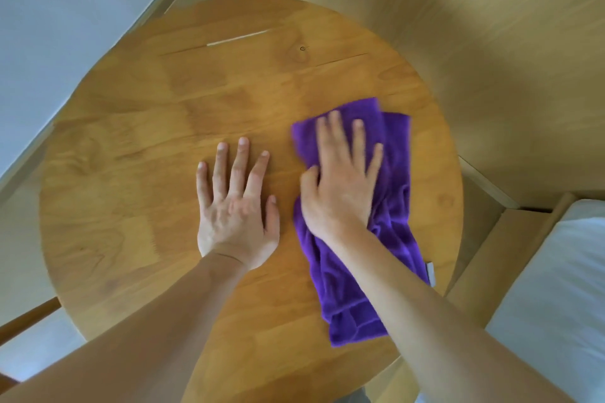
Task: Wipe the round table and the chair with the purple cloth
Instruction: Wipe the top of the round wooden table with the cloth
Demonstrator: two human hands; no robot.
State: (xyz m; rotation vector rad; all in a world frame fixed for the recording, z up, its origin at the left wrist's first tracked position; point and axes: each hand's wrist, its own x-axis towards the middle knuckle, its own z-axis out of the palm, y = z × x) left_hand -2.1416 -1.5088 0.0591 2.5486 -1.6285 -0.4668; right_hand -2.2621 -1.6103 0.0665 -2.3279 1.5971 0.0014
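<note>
A round wooden table point(163, 114) fills most of the head view. On its right half lies a folded purple cloth point(396, 206), stretched from the middle toward the near edge. My right hand point(343, 186) presses flat on the cloth's far part with straight, spread fingers. Just left of the cloth, my left hand point(237, 206) rests flat on the bare wood, fingers spread. No chair can be clearly made out; only a brown wooden bar point(26, 317) shows at the lower left.
A white cushioned surface point(556, 288) sits at the lower right beside the table. Light wooden panelling point(474, 26) rises behind the table, with a white wall point(65, 10) at the upper left. A thin crack point(239, 38) runs across the far tabletop.
</note>
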